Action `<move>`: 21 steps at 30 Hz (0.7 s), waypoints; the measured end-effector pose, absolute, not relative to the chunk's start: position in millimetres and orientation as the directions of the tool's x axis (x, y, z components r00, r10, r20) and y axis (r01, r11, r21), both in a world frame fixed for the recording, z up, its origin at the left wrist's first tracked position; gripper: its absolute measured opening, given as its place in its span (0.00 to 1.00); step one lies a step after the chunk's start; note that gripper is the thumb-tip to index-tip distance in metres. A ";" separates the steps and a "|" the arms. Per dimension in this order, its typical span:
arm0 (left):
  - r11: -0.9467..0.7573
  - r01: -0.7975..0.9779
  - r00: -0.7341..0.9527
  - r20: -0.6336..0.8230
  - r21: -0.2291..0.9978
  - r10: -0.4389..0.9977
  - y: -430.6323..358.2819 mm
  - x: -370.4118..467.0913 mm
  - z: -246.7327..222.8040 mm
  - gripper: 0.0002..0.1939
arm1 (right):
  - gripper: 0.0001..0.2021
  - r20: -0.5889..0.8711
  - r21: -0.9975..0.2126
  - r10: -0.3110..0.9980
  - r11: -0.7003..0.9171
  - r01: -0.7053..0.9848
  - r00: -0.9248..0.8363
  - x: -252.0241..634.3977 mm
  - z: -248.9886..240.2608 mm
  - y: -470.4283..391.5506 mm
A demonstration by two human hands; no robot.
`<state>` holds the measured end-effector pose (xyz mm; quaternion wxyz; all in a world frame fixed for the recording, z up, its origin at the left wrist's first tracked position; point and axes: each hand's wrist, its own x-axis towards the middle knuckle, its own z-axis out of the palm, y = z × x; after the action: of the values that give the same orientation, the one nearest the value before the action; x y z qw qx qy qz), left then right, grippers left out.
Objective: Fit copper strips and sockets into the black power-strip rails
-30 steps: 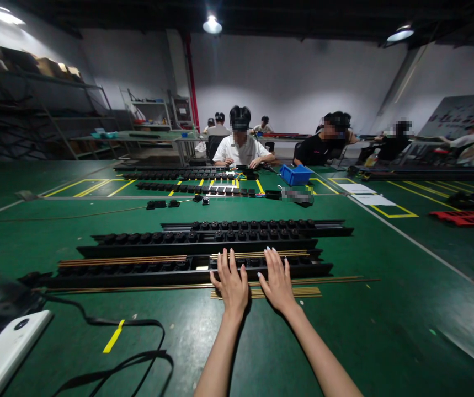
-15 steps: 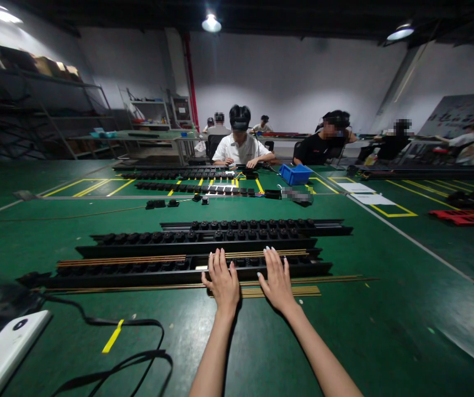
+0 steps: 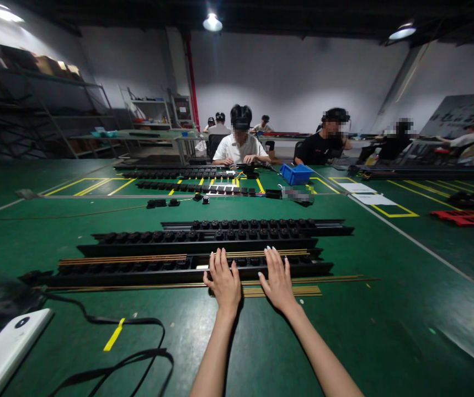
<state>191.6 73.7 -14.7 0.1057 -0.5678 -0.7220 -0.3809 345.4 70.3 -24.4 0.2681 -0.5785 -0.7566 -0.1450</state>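
My left hand (image 3: 223,282) lies over the near black rail (image 3: 137,275), fingers stretched forward and palm down. To its right, my right hand (image 3: 277,278) rests on the same rail, its fingers extended too. The fingertips of both reach the thin brass rods (image 3: 257,253) that lie along the rail's top. More copper-coloured rods (image 3: 124,259) lie on the rail's left part. Beneath and between my wrists, a flat row of short brass rods (image 3: 303,290) sits on the green table. Black blocks fill the rail; my fingers hide some of them.
Behind are two more black rails (image 3: 145,248) with blocks. A white phone (image 3: 17,342), a black strap (image 3: 154,325) and a yellow strip (image 3: 114,334) lie at left. Farther off stand a blue bin (image 3: 296,174) and paper sheets (image 3: 365,193). A person in white (image 3: 240,149) sits opposite.
My hands stay in the same place on the rail and rods. The view shifts very slightly. Across the table, the person in white has moved their hands a little.
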 end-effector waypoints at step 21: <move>-0.045 0.926 -0.217 0.623 0.376 0.752 69.0 198.2 -14.5 0.27 | 0.33 0.576 -0.092 0.796 0.288 0.953 -0.184 345.5 -24.6 70.6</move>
<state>198.2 69.0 -14.5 0.1148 -0.6153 -0.6815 -0.3792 345.5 70.6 -24.6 0.2698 -0.5788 -0.7557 -0.1455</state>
